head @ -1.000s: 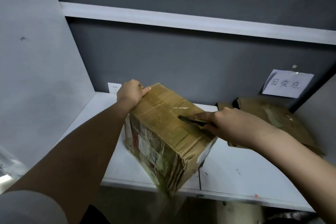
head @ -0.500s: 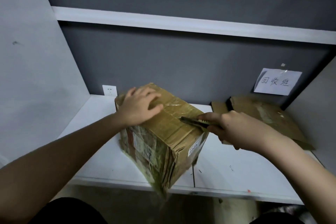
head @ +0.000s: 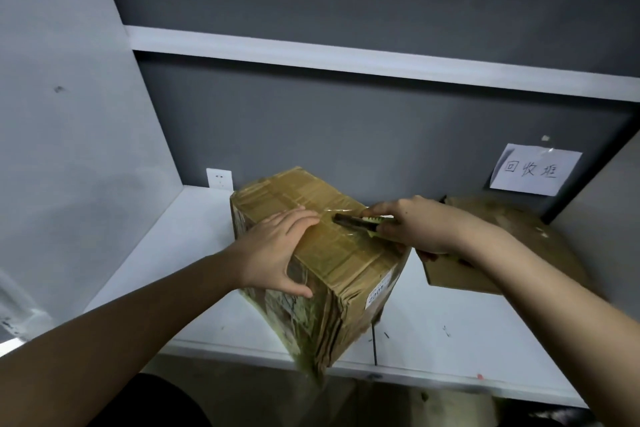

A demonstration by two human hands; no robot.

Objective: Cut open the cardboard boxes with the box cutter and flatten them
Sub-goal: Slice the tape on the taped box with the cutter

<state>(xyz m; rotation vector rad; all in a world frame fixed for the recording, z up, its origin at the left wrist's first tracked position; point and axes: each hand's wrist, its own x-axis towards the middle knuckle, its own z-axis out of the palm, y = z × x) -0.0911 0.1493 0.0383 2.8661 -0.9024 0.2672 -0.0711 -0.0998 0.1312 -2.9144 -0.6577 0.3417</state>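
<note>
A taped brown cardboard box (head: 343,260) stands on the white shelf (head: 450,315), one corner overhanging the front edge. My left hand (head: 277,250) lies on the box's top left edge, fingers straight across the top and thumb down the side. My right hand (head: 412,225) grips a box cutter (head: 356,222) with a dark blade end and yellow-green body. Its tip rests on the clear tape along the box's top, just right of my left fingertips.
Flattened cardboard (head: 512,246) lies at the shelf's back right, under a paper sign (head: 535,170) taped to the dark wall. A wall socket (head: 219,178) sits behind the box. Another white shelf (head: 346,59) runs overhead. A grey side panel closes the left.
My left hand slid from the far corner down onto the near left of the box top. The cutter moved further left along the tape toward that hand.
</note>
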